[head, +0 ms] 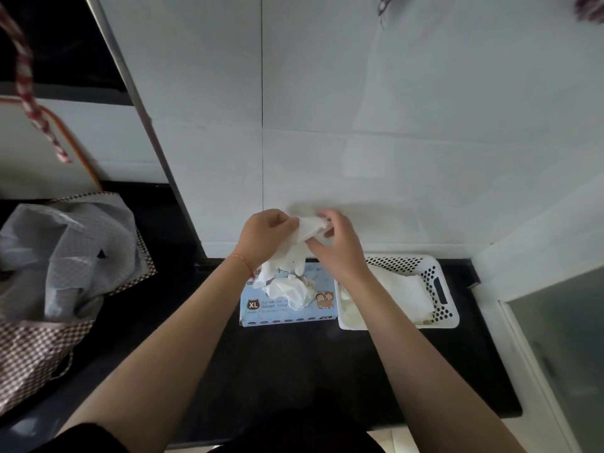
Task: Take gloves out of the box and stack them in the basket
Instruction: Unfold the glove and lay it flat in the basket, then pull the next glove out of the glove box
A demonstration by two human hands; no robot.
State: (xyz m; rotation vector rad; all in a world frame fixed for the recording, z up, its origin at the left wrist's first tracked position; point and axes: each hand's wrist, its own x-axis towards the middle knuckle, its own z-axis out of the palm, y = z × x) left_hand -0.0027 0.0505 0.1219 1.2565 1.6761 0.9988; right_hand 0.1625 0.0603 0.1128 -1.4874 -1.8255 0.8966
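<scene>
Pinched a white glove (pixel 309 228) between left hand (pixel 264 233) and right hand (pixel 336 243), above the box (pixel 287 299). Looked light, limp, clingy; best held at the cuff edge. Sat at three o'clock of the box: the basket (pixel 438 289), gloves already inside.

Both forearms are bare from wrist to above the elbow. The left hand (pixel 266 235) has a thin red-orange string bracelet (pixel 243 263) round the wrist — a single strand, no bead or clasp visible. The right hand (pixel 340 248) wears nothing: no ring, no watch, no band. At the bottom edge, a dark garment — black, its cut too dim to tell — covers the torso and the left upper arm.
</scene>
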